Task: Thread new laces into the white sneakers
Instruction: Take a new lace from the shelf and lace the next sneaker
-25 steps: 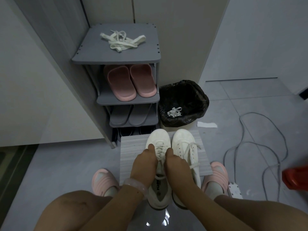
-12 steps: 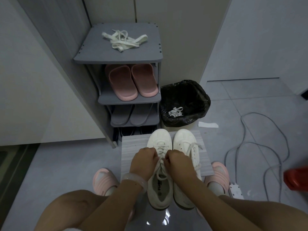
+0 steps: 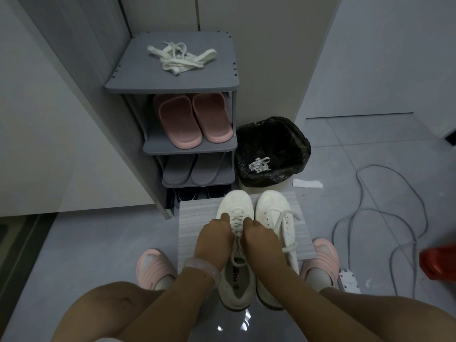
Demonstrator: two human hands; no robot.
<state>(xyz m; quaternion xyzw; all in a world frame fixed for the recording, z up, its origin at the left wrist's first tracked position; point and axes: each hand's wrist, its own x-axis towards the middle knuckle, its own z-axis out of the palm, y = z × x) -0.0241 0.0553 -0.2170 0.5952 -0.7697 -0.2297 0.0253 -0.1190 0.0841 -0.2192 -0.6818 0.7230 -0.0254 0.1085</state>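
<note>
Both hands are down on the left-hand white sneaker (image 3: 235, 243), which sits on a pale striped mat (image 3: 195, 233) beside its partner, the right-hand sneaker (image 3: 274, 218). The left hand (image 3: 214, 239) and the right hand (image 3: 259, 236) have their fingers curled in tight at the eyelet rows, apparently pinching the lace (image 3: 236, 219) on either side of the tongue, though the fingertips themselves are tucked out of sight. This looks like snugging the crossings rather than feeding a new hole. Trouble could come if one side gets pulled harder than the other, leaving uneven tails, or if the flat lace twists under the fingers and sets crooked. The right-hand sneaker's lace (image 3: 283, 223) trails loose over its side and could get caught under a wrist. A spare bundle of laces (image 3: 181, 58) waits on top of the grey shoe rack (image 3: 170, 81), well apart, and a discarded lace (image 3: 259, 164) lies in the black-lined bin (image 3: 272, 151).
</note>
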